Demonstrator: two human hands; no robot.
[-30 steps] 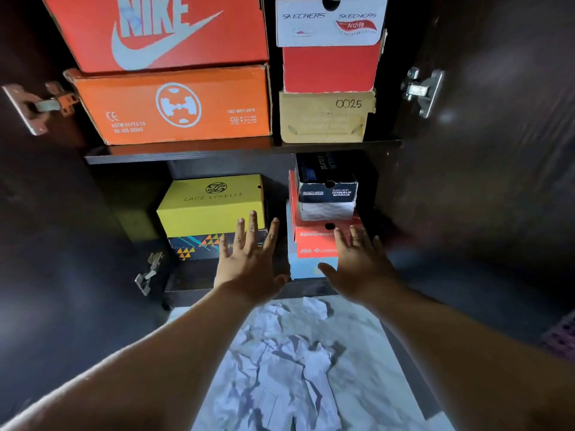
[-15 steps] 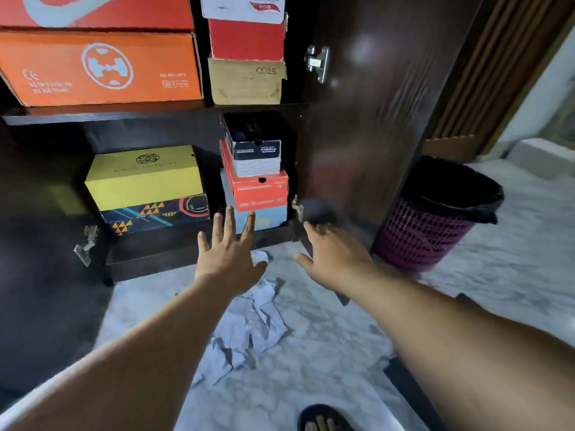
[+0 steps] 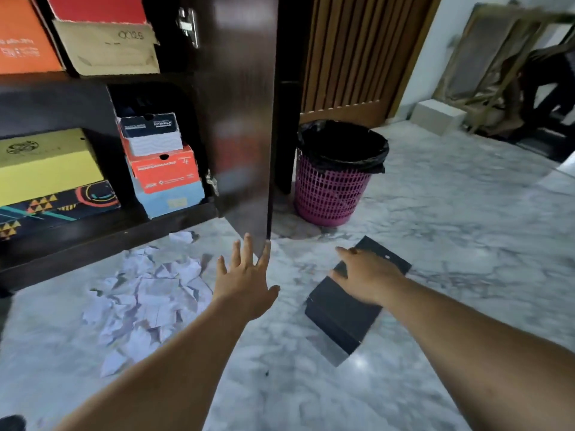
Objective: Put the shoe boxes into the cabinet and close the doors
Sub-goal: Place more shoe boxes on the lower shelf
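A black shoe box (image 3: pixel 345 315) lies on the marble floor at the right. My right hand (image 3: pixel 365 276) rests flat on its top, fingers spread. My left hand (image 3: pixel 245 279) is open in the air beside the bottom corner of the cabinet's right door (image 3: pixel 241 104), which stands open. Inside the dark cabinet (image 3: pixel 102 236), the lower shelf holds a yellow box (image 3: pixel 46 164) on a patterned box, and a stack of a navy-and-white box (image 3: pixel 151 133), a red box (image 3: pixel 165 169) and a light blue box. Orange, red and tan boxes sit on the upper shelf.
Crumpled white paper (image 3: pixel 146 290) is strewn on the floor in front of the cabinet. A pink basket bin (image 3: pixel 333 185) with a black liner stands just right of the open door. A slatted wooden door is behind it.
My view swung right, away from the shelves. Both hands drew back from the lower shelf; the right hand came down onto the black box on the floor.
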